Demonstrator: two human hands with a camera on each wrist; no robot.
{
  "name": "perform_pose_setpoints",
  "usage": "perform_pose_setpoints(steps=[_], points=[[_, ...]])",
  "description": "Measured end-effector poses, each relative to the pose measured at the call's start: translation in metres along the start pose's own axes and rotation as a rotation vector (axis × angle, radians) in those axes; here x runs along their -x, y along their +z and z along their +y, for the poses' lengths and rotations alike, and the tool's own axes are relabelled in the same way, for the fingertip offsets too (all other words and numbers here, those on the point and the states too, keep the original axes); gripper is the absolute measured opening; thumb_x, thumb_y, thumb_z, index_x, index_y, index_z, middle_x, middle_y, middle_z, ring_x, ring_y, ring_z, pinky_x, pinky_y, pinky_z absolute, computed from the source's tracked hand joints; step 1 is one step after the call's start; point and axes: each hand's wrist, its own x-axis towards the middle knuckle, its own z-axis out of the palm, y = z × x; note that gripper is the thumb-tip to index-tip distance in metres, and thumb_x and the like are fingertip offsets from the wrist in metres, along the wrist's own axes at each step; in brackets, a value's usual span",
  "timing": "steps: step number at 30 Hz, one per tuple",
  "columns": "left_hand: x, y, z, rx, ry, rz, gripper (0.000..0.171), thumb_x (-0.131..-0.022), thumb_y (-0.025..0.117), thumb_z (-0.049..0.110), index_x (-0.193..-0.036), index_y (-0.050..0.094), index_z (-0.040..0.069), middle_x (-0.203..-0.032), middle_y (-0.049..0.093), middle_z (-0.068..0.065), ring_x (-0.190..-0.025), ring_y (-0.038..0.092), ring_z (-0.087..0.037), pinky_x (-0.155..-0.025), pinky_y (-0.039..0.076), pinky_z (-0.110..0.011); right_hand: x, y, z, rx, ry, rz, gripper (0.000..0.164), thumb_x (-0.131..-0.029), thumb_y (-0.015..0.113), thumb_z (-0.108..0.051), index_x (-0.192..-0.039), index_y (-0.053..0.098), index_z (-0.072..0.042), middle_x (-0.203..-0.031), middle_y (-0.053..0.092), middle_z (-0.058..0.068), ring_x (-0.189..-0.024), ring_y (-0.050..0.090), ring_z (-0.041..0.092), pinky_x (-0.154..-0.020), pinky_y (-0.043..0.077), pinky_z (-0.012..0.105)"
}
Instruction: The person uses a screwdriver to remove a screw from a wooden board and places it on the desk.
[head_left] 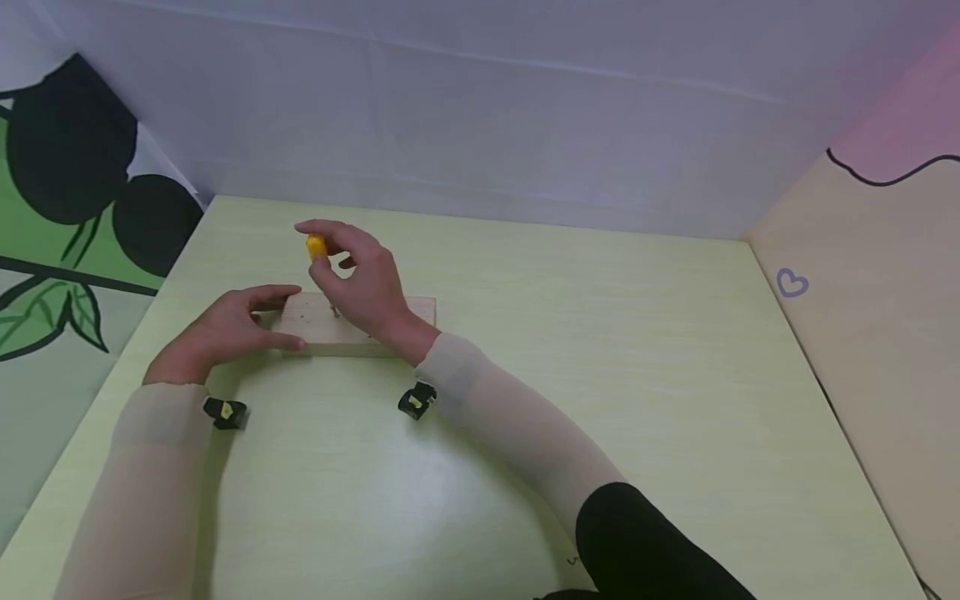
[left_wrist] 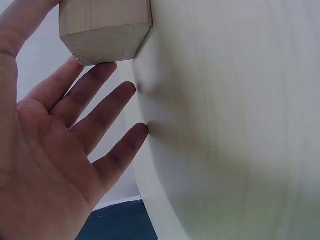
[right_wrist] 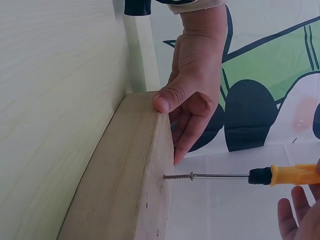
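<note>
A pale wooden block (head_left: 348, 348) lies flat on the table. My left hand (head_left: 232, 327) grips its left end, thumb on the near side and fingers at the far side; in the left wrist view the lower fingers are spread below the block (left_wrist: 107, 35). Above the block, my right hand (head_left: 367, 279) pinches the yellow handle of a screwdriver (head_left: 316, 247) between thumb and fingers. In the right wrist view the screwdriver (right_wrist: 295, 174) meets the head of a screw (right_wrist: 178, 176), whose tip is in the block's top face and whose thread mostly stands out.
The light wooden table (head_left: 570, 358) extends to the right and toward the front. A pale cloth wall (head_left: 487, 125) stands behind it, with a printed panel (head_left: 67, 167) at left and a beige panel (head_left: 885, 333) at right. A small camera (head_left: 417, 401) sits on the right wrist.
</note>
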Motion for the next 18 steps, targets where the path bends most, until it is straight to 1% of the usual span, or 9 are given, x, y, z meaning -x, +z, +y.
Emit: perform_pose_setpoints(steps=[3,6,9,13,16,18], points=[[0.0003,-0.0004,0.0006,0.001,-0.004,-0.005,0.108,-0.065,0.077,0.066,-0.151,0.033,0.017,-0.151,0.036,-0.023,-0.134,0.035,-0.048,-0.104,0.035,-0.066,-0.0001,0.0005,0.0005,-0.008,-0.009,-0.005,0.028,-0.092,0.058,-0.009,-0.119,0.064,-0.010,-0.115,0.066,0.004,-0.095,0.059,0.007,-0.076,0.046,0.010],[0.0008,-0.0007,0.0016,-0.002,-0.002,-0.008,0.108,-0.065,0.076,0.066,-0.151,0.033,0.017,-0.151,0.036,-0.023,-0.133,0.036,-0.049,-0.103,0.035,-0.067,0.0000,0.0005,0.0001,-0.010,0.007,-0.012,0.026,-0.091,0.064,-0.014,-0.116,0.067,-0.012,-0.109,0.064,0.002,-0.096,0.055,0.007,-0.077,0.046,0.009],[0.0015,-0.0012,0.0021,-0.001,0.004,-0.010,0.107,-0.066,0.077,0.065,-0.151,0.032,0.017,-0.151,0.036,-0.023,-0.134,0.036,-0.049,-0.103,0.036,-0.067,-0.0004,0.0005,-0.0012,0.002,0.022,-0.017,0.027,-0.090,0.067,-0.019,-0.117,0.068,-0.014,-0.104,0.063,0.000,-0.095,0.053,0.006,-0.077,0.046,0.008],[0.0021,-0.0019,0.0022,0.008,0.005,-0.012,0.106,-0.067,0.077,0.064,-0.151,0.032,0.018,-0.151,0.035,-0.024,-0.134,0.035,-0.049,-0.103,0.036,-0.067,-0.0015,0.0003,-0.0028,0.013,-0.002,-0.012,0.028,-0.092,0.062,-0.012,-0.120,0.067,-0.012,-0.100,0.065,0.001,-0.093,0.055,0.008,-0.077,0.046,0.008],[0.0018,-0.0021,0.0018,0.015,-0.003,-0.017,0.107,-0.067,0.077,0.064,-0.152,0.031,0.019,-0.152,0.034,-0.024,-0.134,0.035,-0.050,-0.103,0.036,-0.067,-0.0020,0.0001,-0.0039,0.013,-0.007,-0.015,0.031,-0.092,0.058,-0.009,-0.123,0.064,-0.011,-0.102,0.066,0.002,-0.093,0.057,0.007,-0.076,0.046,0.009],[0.0016,-0.0021,0.0014,0.017,-0.006,-0.019,0.107,-0.066,0.077,0.064,-0.152,0.031,0.019,-0.152,0.034,-0.023,-0.134,0.034,-0.050,-0.103,0.035,-0.067,-0.0019,0.0000,-0.0045,0.010,0.002,-0.021,0.031,-0.092,0.058,-0.009,-0.123,0.062,-0.010,-0.106,0.067,0.003,-0.094,0.058,0.006,-0.076,0.047,0.010]])
